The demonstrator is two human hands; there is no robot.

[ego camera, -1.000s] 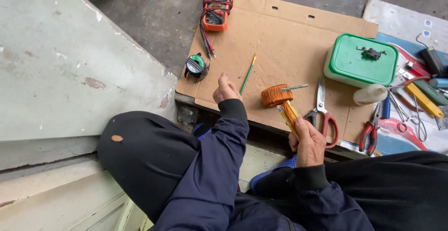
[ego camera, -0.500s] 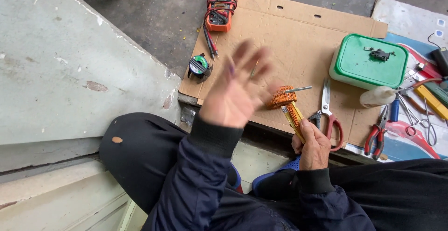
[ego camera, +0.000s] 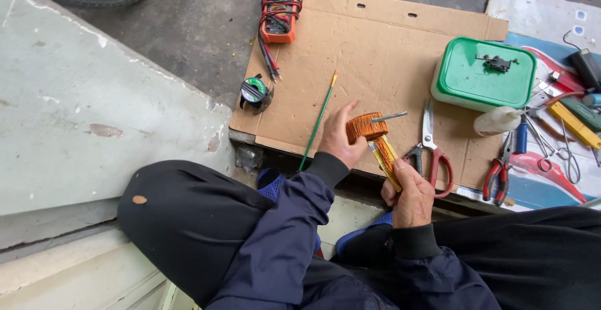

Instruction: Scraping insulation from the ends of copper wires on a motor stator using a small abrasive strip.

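My right hand [ego camera: 410, 194] grips the lower end of a yellow-and-orange handled tool [ego camera: 385, 155] that carries a copper wire coil [ego camera: 366, 126] with a metal shaft sticking out to the right. My left hand [ego camera: 339, 136] reaches in from the left and its fingers touch the coil's side. Both hands are over the near edge of a sheet of cardboard [ego camera: 375, 41]. A thin green paintbrush [ego camera: 318, 122] lies just left of my left hand.
Red-handled scissors [ego camera: 432, 150] lie right of the coil. A green-lidded tub [ego camera: 485, 75], a white bottle [ego camera: 498, 121], red pliers [ego camera: 498, 175] and several hand tools are at the right. An orange multimeter [ego camera: 280, 3] with leads and a small wire spool [ego camera: 253, 92] sit at the left.
My left hand lifted off the cardboard, swung through the air, and has come down against the copper coil. My right hand has kept its hold on the tool.
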